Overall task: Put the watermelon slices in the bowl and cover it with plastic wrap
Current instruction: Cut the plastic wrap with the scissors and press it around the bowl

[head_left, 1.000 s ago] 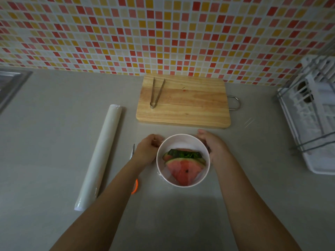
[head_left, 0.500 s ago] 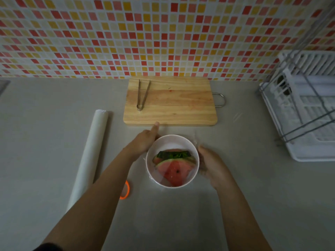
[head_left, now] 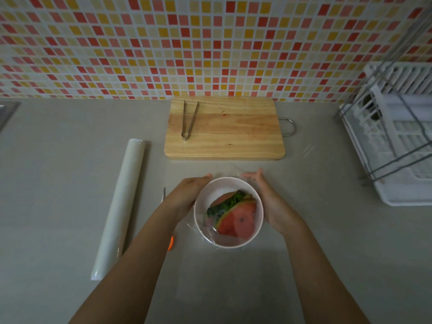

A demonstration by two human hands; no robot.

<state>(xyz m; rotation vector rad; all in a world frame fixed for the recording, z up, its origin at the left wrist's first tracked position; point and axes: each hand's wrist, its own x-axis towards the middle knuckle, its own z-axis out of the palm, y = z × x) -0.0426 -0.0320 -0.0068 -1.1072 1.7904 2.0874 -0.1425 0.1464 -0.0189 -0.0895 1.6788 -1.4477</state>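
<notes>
— Done yet?
— Nearly. The watermelon slices (head_left: 238, 220) lie in the bowl (head_left: 228, 181), just before the cutting board (head_left: 224, 139), with plastic wrap (head_left: 211, 232) over them. The left hand (head_left: 187, 195) and right hand (head_left: 265, 198), fingers flat, press its sides; the seal seems unfinished.

At frame centre, a white bowl (head_left: 222, 186) holds watermelon slices (head_left: 237, 218) under plastic wrap (head_left: 211, 231). The left hand (head_left: 187, 195) and right hand (head_left: 268, 202) lie against its sides, fingers extended. Above it sits a cutting board (head_left: 233, 139) bearing tongs (head_left: 189, 120). The wrap roll (head_left: 121, 206) lies at left.
</notes>
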